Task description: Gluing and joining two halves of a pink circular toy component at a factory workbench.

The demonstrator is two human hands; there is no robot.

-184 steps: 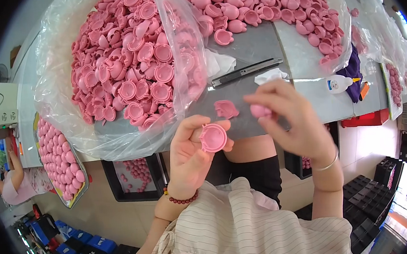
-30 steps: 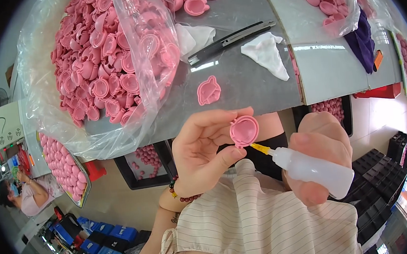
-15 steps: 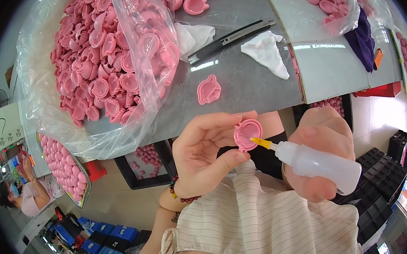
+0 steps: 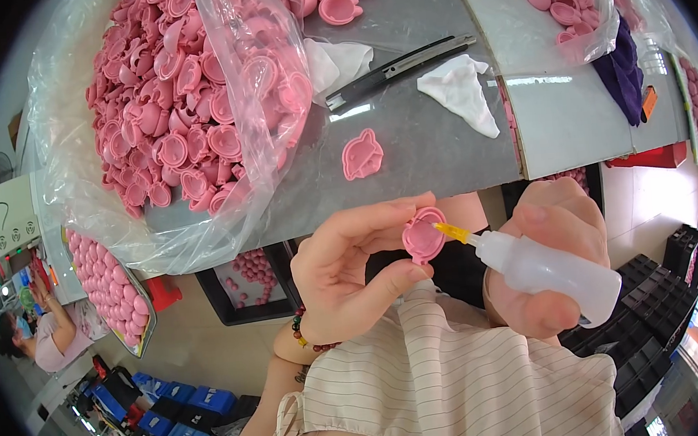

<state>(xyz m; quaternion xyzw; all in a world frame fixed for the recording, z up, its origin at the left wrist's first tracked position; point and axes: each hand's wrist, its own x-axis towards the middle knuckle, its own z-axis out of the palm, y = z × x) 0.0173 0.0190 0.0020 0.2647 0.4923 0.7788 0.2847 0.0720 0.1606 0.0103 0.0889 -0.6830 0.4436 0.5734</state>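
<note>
Grey counter [image 4: 442, 153] fills the upper half of the frame. Clear bag [image 4: 185, 108] of pink parts sprawls across upper left, bulging over the counter's near edge. Second bag [image 4: 570, 4] of the same parts at upper right. Tray [image 4: 113, 290] of pink parts at left, below the counter. Purple cloth [image 4: 620, 69] on the counter at far right. Black tool [image 4: 399, 68] lies at upper centre, white rag [image 4: 462, 90] just beside its right end. One loose pink part [image 4: 360, 153] lies on the counter at centre.

Left hand [image 4: 345, 271] at centre frame, fingers clamped on a round pink cap [image 4: 422, 233], thumb below and fingertips above the rim, held in the air below the counter edge. Right hand [image 4: 545, 260] at centre right, fingers wrapped tight round a clear squeeze bottle [image 4: 546, 268]. Its yellow nozzle [image 4: 453, 232] points left, tip touching the cap's right rim.

Another person [image 4: 43, 336] at lower left, well apart.
</note>
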